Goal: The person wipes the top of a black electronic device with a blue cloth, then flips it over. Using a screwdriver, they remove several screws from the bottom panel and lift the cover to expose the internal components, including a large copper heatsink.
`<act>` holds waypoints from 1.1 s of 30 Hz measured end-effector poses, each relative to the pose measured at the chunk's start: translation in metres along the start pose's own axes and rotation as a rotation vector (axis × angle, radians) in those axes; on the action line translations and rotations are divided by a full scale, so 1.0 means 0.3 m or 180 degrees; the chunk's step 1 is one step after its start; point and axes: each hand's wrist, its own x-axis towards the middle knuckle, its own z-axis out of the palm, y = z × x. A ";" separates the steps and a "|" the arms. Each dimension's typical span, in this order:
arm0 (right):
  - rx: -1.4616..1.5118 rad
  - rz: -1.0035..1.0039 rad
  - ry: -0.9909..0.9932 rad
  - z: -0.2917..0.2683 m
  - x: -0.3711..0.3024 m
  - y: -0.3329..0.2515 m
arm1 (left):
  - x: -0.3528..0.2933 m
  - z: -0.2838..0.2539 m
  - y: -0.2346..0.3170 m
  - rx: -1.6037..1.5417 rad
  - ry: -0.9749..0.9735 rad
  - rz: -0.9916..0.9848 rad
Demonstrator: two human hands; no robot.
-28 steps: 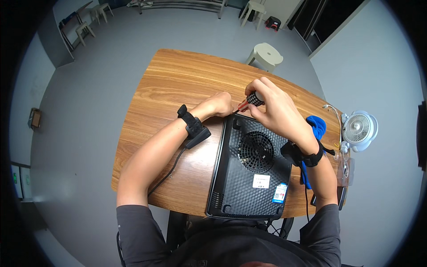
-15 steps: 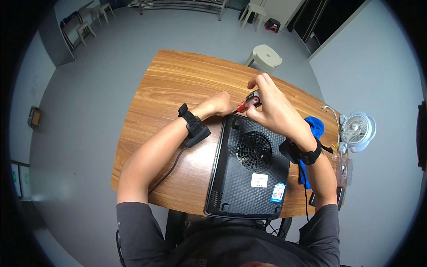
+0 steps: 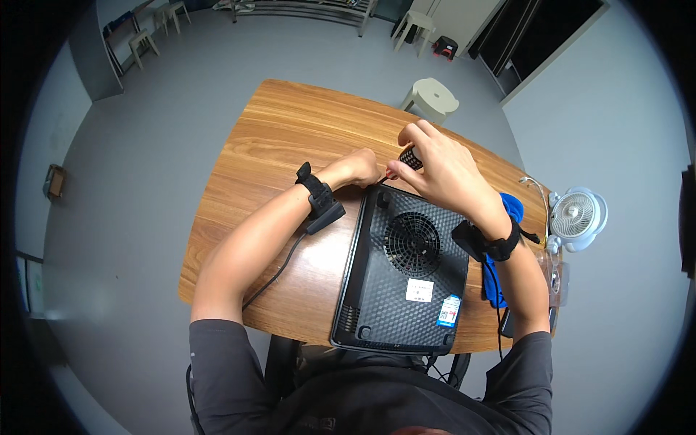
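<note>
A black induction cooker (image 3: 406, 297) lies upside down on the wooden table, its textured underside, round fan grille and small feet facing up. In my right hand (image 3: 446, 170) is a screwdriver (image 3: 411, 157) with a red and black handle, partly covered by the fingers. Its dark shaft slants down to the cooker's far left corner. At that same corner rests my left hand (image 3: 359, 168), fingers curled closed close to the screwdriver tip; whether they pinch anything is hidden. Both wrists wear black straps with small boxes and cables.
A blue cloth (image 3: 512, 208) lies under my right forearm on the wooden table (image 3: 290, 130). To the right are a small light-blue fan (image 3: 578, 215), a clear plastic packet (image 3: 555, 277) and a dark flat device (image 3: 507, 324). A stool (image 3: 433, 98) stands past the far edge.
My right hand has turned around the screwdriver, and less of its red handle shows now. The left hand stays at the corner. The whole view has shifted slightly.
</note>
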 end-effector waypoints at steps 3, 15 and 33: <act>-0.0129 0.0312 -0.0188 0.020 0.001 0.026 | -0.013 -0.008 0.024 0.0014 -0.0072 -0.0030; 0.0054 0.0185 -0.0215 0.015 0.010 0.023 | -0.040 -0.014 0.030 -0.0043 -0.0042 -0.0079; 0.0287 0.0210 0.0266 0.030 -0.007 0.000 | -0.068 -0.016 0.043 -0.0390 0.0004 -0.0196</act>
